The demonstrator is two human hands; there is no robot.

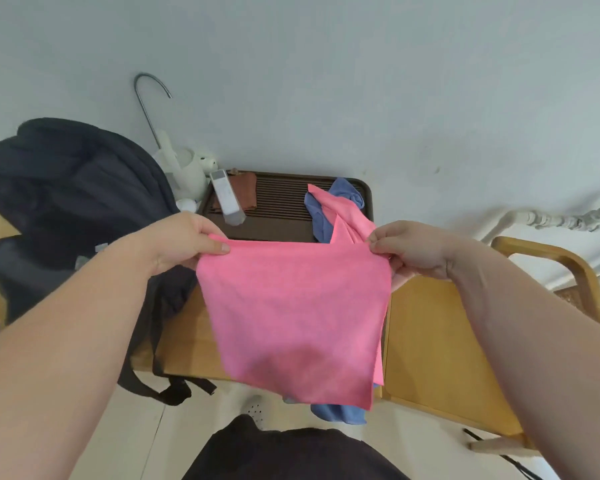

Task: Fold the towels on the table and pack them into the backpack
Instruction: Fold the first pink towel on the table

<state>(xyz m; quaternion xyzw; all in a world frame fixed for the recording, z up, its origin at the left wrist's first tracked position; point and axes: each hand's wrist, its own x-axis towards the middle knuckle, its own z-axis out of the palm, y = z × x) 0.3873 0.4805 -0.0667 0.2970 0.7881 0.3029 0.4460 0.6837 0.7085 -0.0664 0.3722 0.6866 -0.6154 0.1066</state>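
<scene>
**Now both hands hold the pink towel [291, 306] up**

Fingers curled, the left hand [184, 242] and the right hand [409, 249] each pinch a top corner, stretching it above the tabletop [440, 341], beside the black backpack [73, 192]. It hides most of a blue towel [340, 412] below; the backpack's left side is cut off.

A single wide-angle camera rides on the person's head, looking forward and steeply down. It sits close over the wooden counter [437, 341] and faces the pale wall [326, 81] behind it.
</scene>
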